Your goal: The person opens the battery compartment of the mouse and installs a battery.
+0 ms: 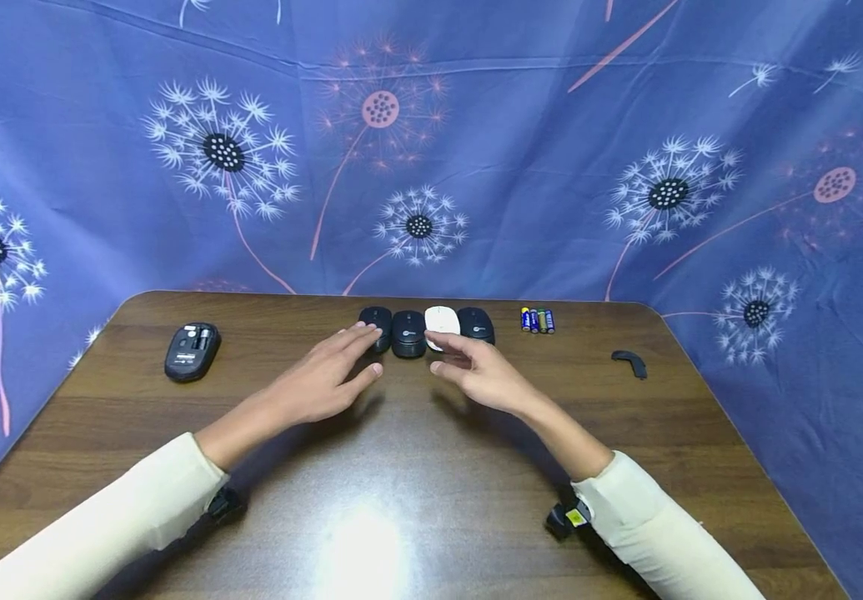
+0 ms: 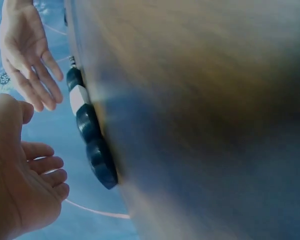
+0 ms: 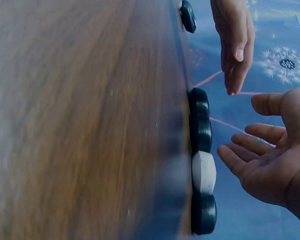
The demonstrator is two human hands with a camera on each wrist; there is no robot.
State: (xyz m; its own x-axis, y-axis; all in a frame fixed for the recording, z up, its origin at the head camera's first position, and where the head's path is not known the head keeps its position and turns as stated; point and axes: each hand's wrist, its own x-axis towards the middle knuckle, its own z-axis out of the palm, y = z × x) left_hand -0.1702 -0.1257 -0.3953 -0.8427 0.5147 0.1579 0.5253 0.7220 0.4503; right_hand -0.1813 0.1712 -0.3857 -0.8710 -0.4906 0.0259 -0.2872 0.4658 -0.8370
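Note:
A row of computer mice stands side by side near the table's far edge: a black mouse (image 1: 376, 318) at the left end, a second black mouse (image 1: 408, 335), a white mouse (image 1: 442, 318) and another black mouse (image 1: 477, 323) at the right end. My left hand (image 1: 320, 377), fingers extended, hovers by the leftmost one and hides part of it. Over the white mouse's near end reaches my right hand (image 1: 489, 377), its fingers loosely bent. In the right wrist view a gap separates the right hand (image 3: 277, 152) from the white mouse (image 3: 204, 172). Both hands hold nothing.
An upturned black mouse (image 1: 192, 352) with its battery compartment exposed lies at the left. Several small batteries (image 1: 538, 321) stand right of the row. A curved black cover piece (image 1: 632, 362) lies farther right. Behind the wooden table (image 1: 416, 467) hangs a blue dandelion-print cloth (image 1: 506, 167).

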